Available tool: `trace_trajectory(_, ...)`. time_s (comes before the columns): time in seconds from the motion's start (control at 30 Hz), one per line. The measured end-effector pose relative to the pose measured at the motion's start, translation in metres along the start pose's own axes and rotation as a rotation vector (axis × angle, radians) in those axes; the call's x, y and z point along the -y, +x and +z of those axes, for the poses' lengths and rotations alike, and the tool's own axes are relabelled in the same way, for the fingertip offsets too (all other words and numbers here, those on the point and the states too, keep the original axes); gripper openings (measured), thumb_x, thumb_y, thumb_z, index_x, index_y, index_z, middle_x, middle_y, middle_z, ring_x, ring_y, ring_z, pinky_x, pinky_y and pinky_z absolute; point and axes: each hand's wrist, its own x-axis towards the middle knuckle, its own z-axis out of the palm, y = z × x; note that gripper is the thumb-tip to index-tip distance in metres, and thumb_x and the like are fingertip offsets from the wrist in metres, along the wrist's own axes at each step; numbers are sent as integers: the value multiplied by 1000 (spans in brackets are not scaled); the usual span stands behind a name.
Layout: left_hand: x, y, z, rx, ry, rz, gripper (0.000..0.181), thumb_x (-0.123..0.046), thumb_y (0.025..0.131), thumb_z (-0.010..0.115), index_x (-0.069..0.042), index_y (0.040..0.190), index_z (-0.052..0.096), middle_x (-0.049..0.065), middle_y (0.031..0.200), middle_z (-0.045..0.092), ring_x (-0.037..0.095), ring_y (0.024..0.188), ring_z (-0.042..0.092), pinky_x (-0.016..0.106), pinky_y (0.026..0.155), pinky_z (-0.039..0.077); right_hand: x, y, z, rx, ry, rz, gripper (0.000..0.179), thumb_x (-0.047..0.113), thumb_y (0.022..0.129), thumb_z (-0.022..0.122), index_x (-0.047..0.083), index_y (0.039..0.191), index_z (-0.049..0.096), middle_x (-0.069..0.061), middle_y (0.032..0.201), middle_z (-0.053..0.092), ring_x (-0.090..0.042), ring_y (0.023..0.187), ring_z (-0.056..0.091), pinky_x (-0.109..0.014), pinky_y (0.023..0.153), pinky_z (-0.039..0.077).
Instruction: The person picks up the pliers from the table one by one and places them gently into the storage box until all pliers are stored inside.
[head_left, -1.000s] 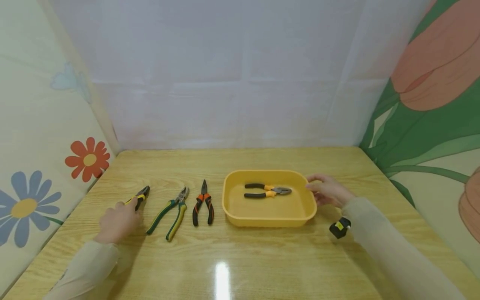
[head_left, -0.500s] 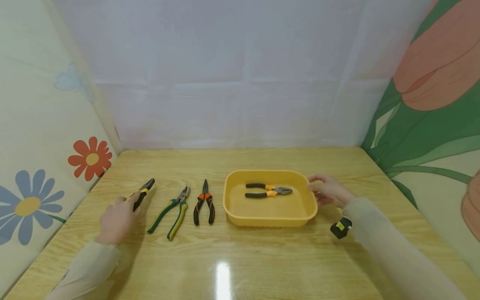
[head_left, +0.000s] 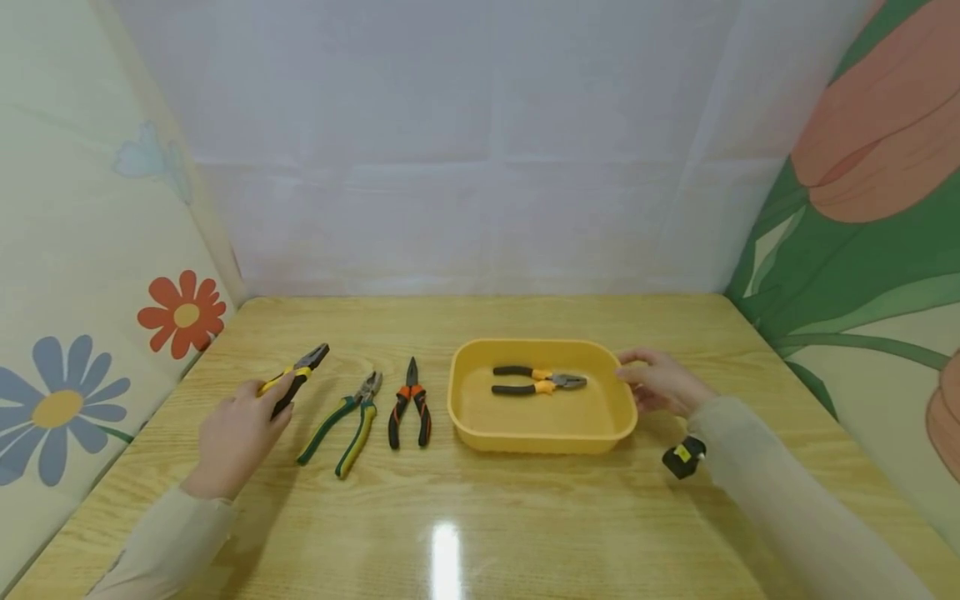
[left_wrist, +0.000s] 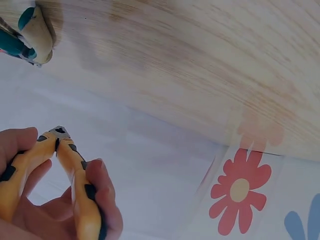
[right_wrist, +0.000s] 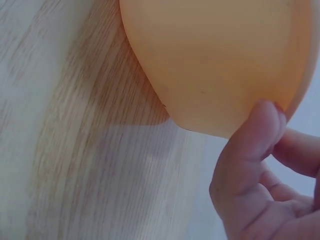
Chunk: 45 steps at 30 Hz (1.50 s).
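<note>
My left hand (head_left: 242, 429) grips a pair of pliers (head_left: 302, 372) with yellow-and-black handles, metal head pointing up and away to the right. In the left wrist view the pliers' handles (left_wrist: 80, 187) are spread, with fingers curled round them. My right hand (head_left: 660, 383) holds the right end of a yellow plastic tray (head_left: 542, 444); in the right wrist view the thumb (right_wrist: 255, 130) presses the outer wall and the other fingers curl toward the rim. Inside the tray lie combination pliers (head_left: 536, 381) with black-and-orange handles.
Between my left hand and the tray lie green-and-yellow pliers (head_left: 350, 429) and black-and-orange long-nose pliers (head_left: 410, 408). A small black device (head_left: 684, 457) with a yellow label shows at the right wrist. A pale curtain (head_left: 480, 208) stands behind the wooden table (head_left: 555, 525).
The left hand has raised the yellow-and-black pliers and moved them slightly right and away from the body. The right hand has stayed at the tray's end.
</note>
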Motion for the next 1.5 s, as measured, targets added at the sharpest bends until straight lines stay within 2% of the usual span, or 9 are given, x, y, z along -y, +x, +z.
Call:
trace_trajectory(0.2,-4,-2,-1,-61,-3,53,44,-13,83,75,-5,125,65,30,99,58,37,55,50,46,41,42,0,1,1,1,16,6,46,12,101,49,-8,139,33,-3,79,56,-8,55,54,-24,53,50)
trace_trajectory(0.47,-8,-3,-2,-90,10,111,45,-11,80,77,-5,123,66,28,97,58,36,56,50,48,46,45,1,1,1,-9,-1,16,48,13,101,50,-7,140,32,-4,80,57,-8,55,55,-24,53,51)
trace_trajectory(0.67,-13,-5,-2,-121,15,164,48,-12,77,80,-7,122,67,28,98,60,41,60,55,52,50,48,0,1,0,-1,8,8,48,13,101,50,-7,140,31,-3,79,57,-8,54,56,-24,52,51)
trace_trajectory(0.8,-18,-4,-4,-141,0,176,48,-12,76,80,-10,122,68,26,101,62,43,65,58,52,49,48,0,0,-1,2,15,9,47,13,101,50,-7,140,31,-3,79,56,-8,54,56,-24,51,51)
trace_trajectory(0.93,-24,-2,-3,-171,-11,218,48,-13,75,80,-11,122,68,24,101,62,42,66,59,50,47,48,1,0,-1,-2,26,18,45,12,101,50,-6,139,32,-3,80,55,-8,54,54,-22,50,50)
trace_trajectory(1.23,-37,1,-5,-139,-17,271,51,-13,75,83,-11,124,68,24,104,62,41,70,60,51,52,50,1,2,0,-9,48,18,41,10,101,48,-5,137,34,-3,77,54,-8,54,52,-22,49,48)
trace_trajectory(1.5,-45,1,-3,-153,-49,319,49,-12,75,83,-12,122,69,21,103,61,38,70,60,49,50,50,2,2,1,-9,41,16,40,10,102,49,-5,136,35,-2,75,52,-9,56,51,-22,50,49)
